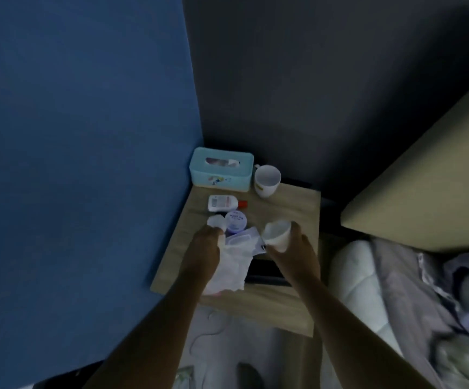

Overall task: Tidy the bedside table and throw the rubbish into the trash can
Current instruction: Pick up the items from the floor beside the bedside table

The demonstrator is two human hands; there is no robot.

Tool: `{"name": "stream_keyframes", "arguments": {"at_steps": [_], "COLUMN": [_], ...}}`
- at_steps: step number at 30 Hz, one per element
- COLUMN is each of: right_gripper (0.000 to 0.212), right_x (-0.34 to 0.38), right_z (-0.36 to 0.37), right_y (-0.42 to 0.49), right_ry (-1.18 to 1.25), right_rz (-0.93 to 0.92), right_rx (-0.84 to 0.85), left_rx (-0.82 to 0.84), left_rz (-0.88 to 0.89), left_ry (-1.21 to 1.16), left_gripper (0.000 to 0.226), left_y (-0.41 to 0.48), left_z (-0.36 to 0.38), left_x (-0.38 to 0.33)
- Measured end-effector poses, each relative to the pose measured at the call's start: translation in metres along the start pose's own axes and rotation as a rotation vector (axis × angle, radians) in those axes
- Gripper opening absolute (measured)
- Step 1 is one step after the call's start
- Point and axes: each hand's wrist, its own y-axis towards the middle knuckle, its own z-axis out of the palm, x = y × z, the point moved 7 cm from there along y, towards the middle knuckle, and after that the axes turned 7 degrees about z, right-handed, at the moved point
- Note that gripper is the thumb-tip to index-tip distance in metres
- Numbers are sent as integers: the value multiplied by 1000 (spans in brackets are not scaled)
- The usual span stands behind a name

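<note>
Over the wooden bedside table (292,209), my right hand (295,248) grips a white paper cup (276,234), tilted with its mouth toward the upper left. My left hand (203,249) is closed on crumpled white tissue (216,221) at the fingertips, and more white tissue or wrapper (231,272) hangs under the palm. A clear plastic packet (243,238) lies between the hands. A round purple-lidded jar (236,220) and a white bottle with a red cap (223,203) lie just beyond my left hand. No trash can is in view.
A teal tissue box (222,169) and a white mug (267,181) stand at the table's back edge against the blue wall (87,136). A dark flat object (264,272) lies on the table under my right wrist. The bed with pillow (359,276) is right.
</note>
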Motion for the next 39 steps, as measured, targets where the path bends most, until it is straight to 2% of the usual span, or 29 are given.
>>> {"name": "stream_keyframes", "arguments": {"at_steps": [8, 12, 15, 18, 23, 28, 30, 33, 39], "right_gripper": [80, 93, 92, 88, 78, 77, 69, 67, 68], "right_x": [10, 8, 3, -1, 2, 1, -3, -21, -104], "right_z": [33, 47, 49, 47, 35, 46, 55, 79, 189], "right_y": [104, 122, 119, 106, 63, -20, -58, -119, -206], "right_ry": [-45, -94, -110, -118, -144, -122, -103, -144, -165], "right_rz": [9, 35, 23, 11, -40, -56, -61, -76, -30], "right_rx": [5, 57, 61, 73, 34, 61, 51, 58, 262], "left_rx": [29, 69, 86, 93, 23, 46, 46, 83, 215], "left_rz": [79, 106, 102, 122, 148, 74, 53, -12, -111], "left_ry": [100, 165, 191, 211, 191, 222, 198, 143, 170], "left_gripper": [42, 71, 89, 95, 88, 82, 80, 80, 78], "left_y": [72, 85, 80, 70, 39, -42, -77, -135, -232], "left_z": [31, 39, 39, 34, 13, 1, 4, 25, 119], "left_x": [8, 19, 24, 24, 26, 57, 75, 105, 188]}}
